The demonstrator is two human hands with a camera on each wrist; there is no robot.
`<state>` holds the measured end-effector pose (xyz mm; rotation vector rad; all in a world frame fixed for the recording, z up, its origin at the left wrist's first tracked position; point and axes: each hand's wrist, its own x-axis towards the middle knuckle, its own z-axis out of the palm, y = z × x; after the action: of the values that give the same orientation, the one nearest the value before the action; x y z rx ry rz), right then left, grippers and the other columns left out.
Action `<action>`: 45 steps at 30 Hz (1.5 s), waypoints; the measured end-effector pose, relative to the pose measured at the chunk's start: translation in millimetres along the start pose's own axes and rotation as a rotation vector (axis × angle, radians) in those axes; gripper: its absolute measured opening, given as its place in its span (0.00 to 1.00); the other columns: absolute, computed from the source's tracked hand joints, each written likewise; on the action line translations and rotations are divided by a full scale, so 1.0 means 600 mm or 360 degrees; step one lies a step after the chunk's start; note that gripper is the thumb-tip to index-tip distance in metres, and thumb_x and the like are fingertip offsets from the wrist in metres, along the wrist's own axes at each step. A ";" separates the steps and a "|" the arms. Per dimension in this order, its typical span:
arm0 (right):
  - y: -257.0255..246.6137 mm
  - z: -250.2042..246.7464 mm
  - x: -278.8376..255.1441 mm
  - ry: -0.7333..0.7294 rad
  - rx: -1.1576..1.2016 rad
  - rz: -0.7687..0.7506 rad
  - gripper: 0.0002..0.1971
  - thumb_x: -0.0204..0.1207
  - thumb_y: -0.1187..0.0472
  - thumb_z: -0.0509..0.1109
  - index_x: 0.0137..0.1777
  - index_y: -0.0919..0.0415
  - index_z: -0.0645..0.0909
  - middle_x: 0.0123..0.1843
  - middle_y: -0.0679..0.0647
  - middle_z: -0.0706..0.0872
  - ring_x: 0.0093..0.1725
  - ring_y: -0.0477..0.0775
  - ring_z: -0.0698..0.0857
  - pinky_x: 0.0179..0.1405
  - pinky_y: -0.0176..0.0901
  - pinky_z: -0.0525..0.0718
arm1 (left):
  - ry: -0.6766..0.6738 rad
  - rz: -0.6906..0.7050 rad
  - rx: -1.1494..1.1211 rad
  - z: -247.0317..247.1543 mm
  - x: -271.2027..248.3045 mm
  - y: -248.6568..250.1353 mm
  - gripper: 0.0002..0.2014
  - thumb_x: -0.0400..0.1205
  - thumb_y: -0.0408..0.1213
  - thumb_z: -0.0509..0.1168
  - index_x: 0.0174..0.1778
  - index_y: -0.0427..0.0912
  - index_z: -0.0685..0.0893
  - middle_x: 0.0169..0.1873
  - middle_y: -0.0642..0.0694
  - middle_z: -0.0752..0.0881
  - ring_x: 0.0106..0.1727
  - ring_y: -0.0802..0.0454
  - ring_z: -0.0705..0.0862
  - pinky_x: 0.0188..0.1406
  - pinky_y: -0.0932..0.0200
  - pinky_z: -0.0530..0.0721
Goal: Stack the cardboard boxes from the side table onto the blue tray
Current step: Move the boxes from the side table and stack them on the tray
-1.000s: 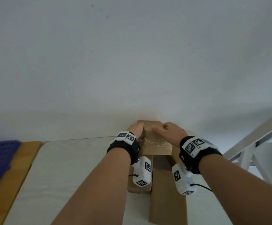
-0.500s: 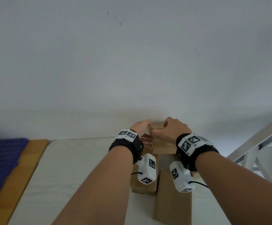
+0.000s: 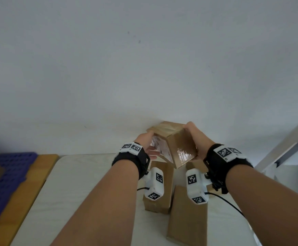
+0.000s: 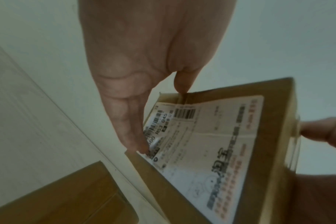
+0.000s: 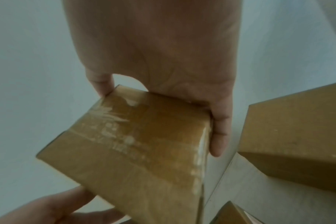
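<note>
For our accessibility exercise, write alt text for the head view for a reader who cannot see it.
Both hands, left hand and right hand, hold a tilted cardboard box lifted above a white side table. More cardboard boxes stand beneath; a blue tray lies far left.

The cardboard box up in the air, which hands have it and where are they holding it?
Both hands hold the cardboard box, tilted: the left hand on its labelled side, the right hand on the opposite taped side.
</note>
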<state>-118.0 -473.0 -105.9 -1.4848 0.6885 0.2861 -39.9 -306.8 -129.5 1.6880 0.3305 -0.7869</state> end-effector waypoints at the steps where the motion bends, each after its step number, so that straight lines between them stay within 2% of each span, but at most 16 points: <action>1: 0.002 -0.002 -0.004 -0.0020 0.0048 0.0023 0.21 0.68 0.37 0.63 0.49 0.53 0.81 0.45 0.55 0.85 0.45 0.59 0.86 0.53 0.54 0.85 | -0.0018 -0.0001 -0.0004 -0.002 -0.004 -0.001 0.23 0.88 0.53 0.54 0.73 0.41 0.72 0.60 0.31 0.83 0.58 0.32 0.87 0.54 0.42 0.86; 6: 0.007 0.002 -0.021 -0.0271 0.0492 0.0070 0.23 0.67 0.41 0.62 0.58 0.52 0.80 0.58 0.57 0.84 0.61 0.62 0.83 0.52 0.57 0.84 | -0.0049 -0.0044 -0.0044 -0.020 -0.028 -0.022 0.31 0.85 0.59 0.58 0.81 0.47 0.64 0.73 0.26 0.73 0.56 0.28 0.86 0.48 0.39 0.87; 9: 0.014 0.011 -0.028 -0.0354 0.0455 0.0053 0.22 0.70 0.44 0.59 0.59 0.55 0.77 0.58 0.57 0.81 0.65 0.66 0.82 0.51 0.62 0.84 | -0.0086 -0.0111 -0.0329 -0.028 -0.045 -0.037 0.26 0.86 0.54 0.61 0.72 0.38 0.70 0.64 0.29 0.81 0.57 0.32 0.85 0.48 0.40 0.86; 12: 0.022 0.029 -0.035 -0.0273 0.0277 0.0046 0.05 0.73 0.58 0.59 0.42 0.59 0.72 0.42 0.57 0.73 0.44 0.62 0.80 0.46 0.57 0.82 | 0.0049 -0.0001 -0.0342 -0.042 -0.061 -0.049 0.25 0.79 0.52 0.70 0.66 0.40 0.78 0.55 0.36 0.87 0.55 0.38 0.87 0.54 0.41 0.87; 14: 0.029 0.051 -0.036 -0.0253 0.0139 0.0020 0.05 0.69 0.67 0.60 0.34 0.60 0.68 0.39 0.58 0.71 0.37 0.58 0.75 0.42 0.52 0.80 | 0.0148 0.0035 -0.0174 -0.062 -0.042 -0.068 0.36 0.65 0.56 0.76 0.68 0.44 0.81 0.56 0.40 0.89 0.57 0.38 0.88 0.61 0.39 0.86; 16: 0.032 0.076 -0.040 -0.0212 -0.0017 -0.0014 0.07 0.65 0.70 0.62 0.32 0.62 0.67 0.37 0.59 0.72 0.34 0.57 0.74 0.38 0.48 0.77 | 0.0224 0.0047 -0.0039 -0.083 -0.041 -0.084 0.31 0.62 0.58 0.75 0.60 0.47 0.84 0.53 0.43 0.91 0.55 0.39 0.89 0.62 0.39 0.86; 18: 0.031 0.101 -0.052 -0.0238 -0.0077 0.0004 0.09 0.73 0.60 0.66 0.33 0.62 0.72 0.32 0.58 0.78 0.28 0.56 0.79 0.31 0.42 0.79 | 0.0269 0.0079 0.0007 -0.099 -0.072 -0.088 0.27 0.66 0.58 0.74 0.57 0.47 0.84 0.52 0.43 0.91 0.55 0.40 0.89 0.62 0.39 0.86; 19: 0.031 0.115 -0.058 -0.0281 -0.0137 0.0006 0.15 0.72 0.48 0.69 0.38 0.62 0.79 0.32 0.58 0.84 0.29 0.56 0.84 0.32 0.43 0.84 | 0.0288 0.0097 0.0009 -0.108 -0.088 -0.091 0.26 0.68 0.57 0.74 0.58 0.45 0.85 0.52 0.43 0.91 0.55 0.40 0.89 0.62 0.39 0.86; 22: 0.038 0.154 -0.032 -0.0379 -0.0379 -0.0079 0.50 0.43 0.20 0.76 0.60 0.56 0.85 0.51 0.61 0.92 0.47 0.66 0.92 0.50 0.67 0.88 | 0.0370 0.0111 0.0060 -0.143 -0.101 -0.108 0.31 0.66 0.58 0.73 0.60 0.43 0.85 0.52 0.41 0.91 0.55 0.39 0.89 0.62 0.39 0.86; 25: 0.048 0.198 -0.028 -0.0433 -0.0469 -0.0136 0.61 0.33 0.18 0.76 0.65 0.58 0.82 0.54 0.62 0.91 0.49 0.67 0.92 0.53 0.68 0.88 | 0.0501 0.0141 0.0094 -0.187 -0.123 -0.127 0.33 0.63 0.59 0.71 0.61 0.43 0.85 0.53 0.42 0.91 0.55 0.40 0.89 0.62 0.40 0.86; 29: 0.055 0.268 -0.051 -0.0447 -0.0496 -0.0221 0.63 0.33 0.16 0.75 0.66 0.58 0.82 0.57 0.61 0.90 0.53 0.66 0.90 0.59 0.64 0.86 | 0.0581 0.0159 0.0060 -0.251 -0.177 -0.150 0.27 0.71 0.56 0.72 0.60 0.42 0.85 0.54 0.42 0.91 0.55 0.41 0.88 0.63 0.42 0.86; 33: 0.066 0.358 -0.132 -0.0491 -0.0439 -0.0214 0.52 0.44 0.22 0.75 0.62 0.59 0.85 0.52 0.62 0.92 0.51 0.67 0.91 0.60 0.66 0.86 | 0.0717 0.0196 -0.0021 -0.336 -0.222 -0.193 0.35 0.60 0.58 0.69 0.60 0.41 0.85 0.54 0.42 0.90 0.57 0.42 0.88 0.63 0.42 0.86; 37: 0.088 0.464 -0.259 -0.0504 -0.0454 -0.0266 0.36 0.60 0.29 0.66 0.57 0.58 0.87 0.50 0.59 0.91 0.50 0.62 0.89 0.61 0.60 0.86 | 0.0788 0.0215 -0.0090 -0.429 -0.297 -0.248 0.18 0.76 0.51 0.70 0.54 0.42 0.85 0.58 0.41 0.89 0.60 0.41 0.87 0.66 0.42 0.84; 40: 0.120 0.541 -0.307 -0.0562 -0.0387 -0.0305 0.28 0.73 0.34 0.62 0.58 0.56 0.86 0.52 0.58 0.90 0.50 0.59 0.88 0.57 0.55 0.86 | 0.0817 0.0276 -0.0206 -0.497 -0.358 -0.292 0.11 0.76 0.47 0.69 0.43 0.43 0.84 0.54 0.38 0.90 0.55 0.38 0.88 0.61 0.46 0.86; 42: 0.140 0.590 -0.328 -0.0547 -0.0353 -0.0364 0.32 0.66 0.29 0.63 0.57 0.54 0.87 0.52 0.56 0.92 0.50 0.58 0.89 0.57 0.54 0.87 | 0.0822 0.0300 -0.0286 -0.536 -0.398 -0.318 0.07 0.79 0.42 0.68 0.42 0.42 0.82 0.46 0.40 0.88 0.46 0.41 0.86 0.47 0.52 0.83; 45: 0.167 0.658 -0.335 -0.0447 -0.0306 -0.0445 0.41 0.54 0.21 0.63 0.52 0.53 0.89 0.51 0.55 0.92 0.52 0.60 0.89 0.62 0.62 0.85 | 0.0825 0.0341 -0.0384 -0.590 -0.450 -0.344 0.05 0.80 0.37 0.65 0.46 0.39 0.82 0.41 0.40 0.86 0.40 0.43 0.82 0.41 0.54 0.77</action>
<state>-235.8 -34.5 -93.4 -1.6618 0.2292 0.3438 -247.1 134.9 -77.1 1.6437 0.5652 -0.1330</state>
